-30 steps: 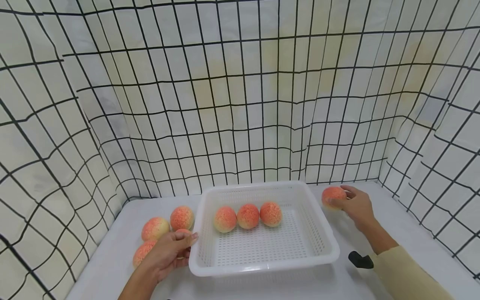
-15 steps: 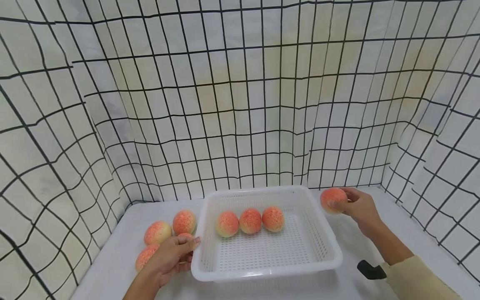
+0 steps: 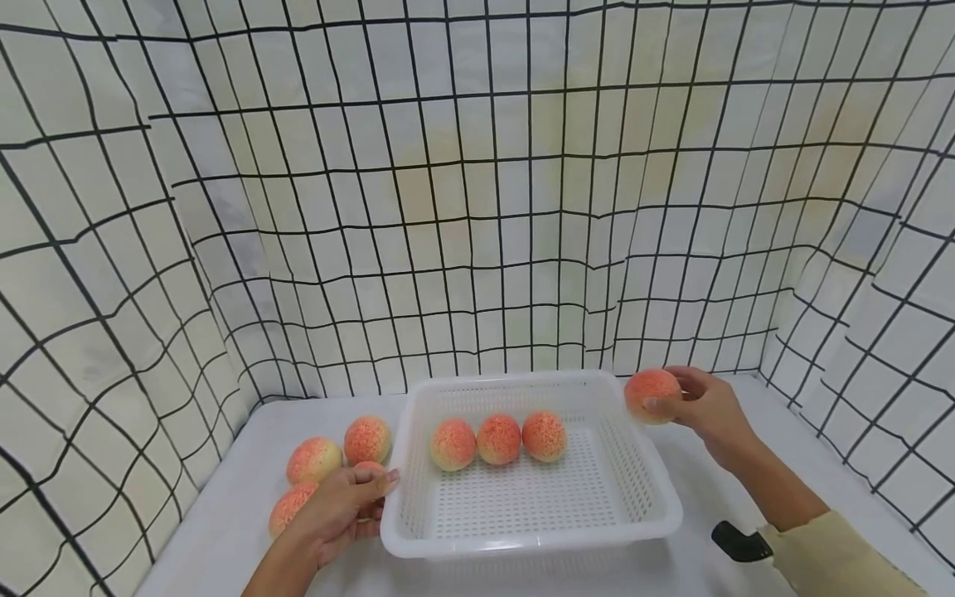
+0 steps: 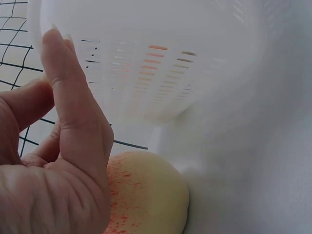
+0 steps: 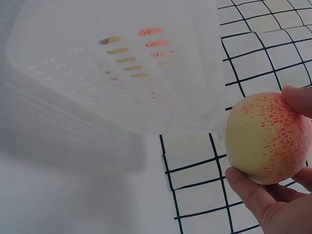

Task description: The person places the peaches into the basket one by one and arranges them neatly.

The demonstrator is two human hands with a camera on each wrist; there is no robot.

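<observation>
White cloth [image 3: 515, 186] crossed by black lines is rising behind the table [image 3: 224, 497] and along both its sides. Out in the middle of the table, a white basket [image 3: 537, 543] is standing with its long far rim near the table's far edge. Three peaches [image 3: 499, 439] are resting inside it in a row, running from near its left wall past the middle, closer to the far rim than to the near one.

At the basket's far right corner, the right hand [image 3: 709, 414] is pinching another peach [image 3: 643, 391] between thumb and fingers, holding it off the table. From the right wrist, this peach is showing just beside the basket's outer wall; whether it is touching the rim, I cannot tell.

Across at the left rim, the left hand [image 3: 339, 510] is gripping the basket, its thumb lying at the edge and its other fingers bending in below; how firmly they are pressing, I cannot tell. Four loose peaches [image 3: 314, 460] are lying around that hand, toward the table's left edge, two of them being partly covered by it.

Beyond the right wrist, a pale sleeve [image 3: 836, 551] is covering the forearm, and a black piece [image 3: 739, 543] is jutting from its cuff over the table's right part.
</observation>
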